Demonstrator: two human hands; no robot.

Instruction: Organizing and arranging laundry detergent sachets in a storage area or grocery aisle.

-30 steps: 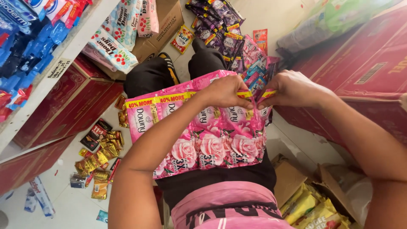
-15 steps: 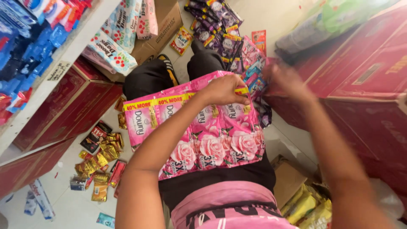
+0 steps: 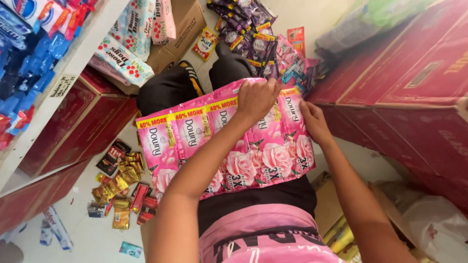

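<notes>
While seated among boxes, a person's left hand (image 3: 256,100) presses flat on the pink sachet strip (image 3: 224,141) across the lap; the right hand (image 3: 314,122) loosely pinches its far edge, seemingly straightening it before folding.

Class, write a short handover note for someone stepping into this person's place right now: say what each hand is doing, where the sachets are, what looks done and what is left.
Left hand: pressed flat on the top edge of the pink sachet strip, fingers spread.
Right hand: touching the strip's right edge; whether it grips it is unclear.
The strip lies spread flat across the lap, sachets side by side.
Gold and red sachets lie loose on the floor to the left; purple sachets are heaped ahead near the knees.
Done: the pink strip is laid out flat. Left: the loose floor sachets remain unsorted.
</notes>
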